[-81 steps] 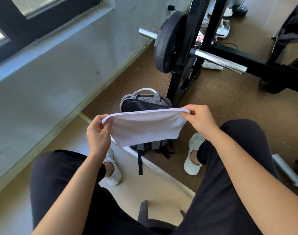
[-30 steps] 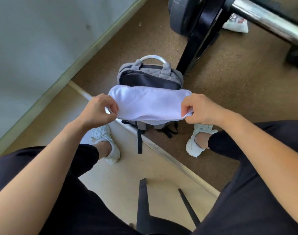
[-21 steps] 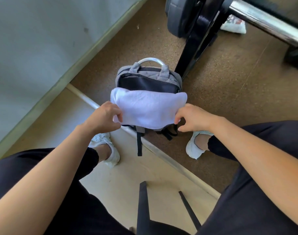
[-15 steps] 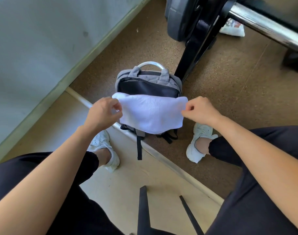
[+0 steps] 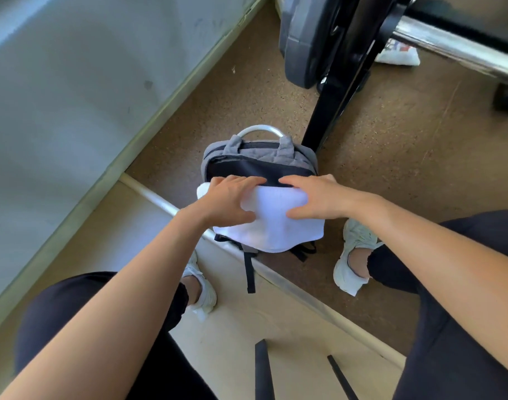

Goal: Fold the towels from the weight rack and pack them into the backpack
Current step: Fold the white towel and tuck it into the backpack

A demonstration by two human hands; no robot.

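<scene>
Folded white towel (image 5: 271, 226) lies across the open mouth of the grey backpack (image 5: 264, 151), pressed by left hand (image 5: 228, 202) and right hand (image 5: 319, 197), both flat and ungripped; risk: towel bunches on the rim and slides to the floor.

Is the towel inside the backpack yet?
Not yet. The folded towel lies across the backpack opening, mostly outside, under both hands.

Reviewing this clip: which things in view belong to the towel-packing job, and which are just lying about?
In use:
white towel, under both hands
left hand
right hand
grey backpack, open at the top

Lying about:
weight plate
chrome bar
white packet on the floor
</scene>
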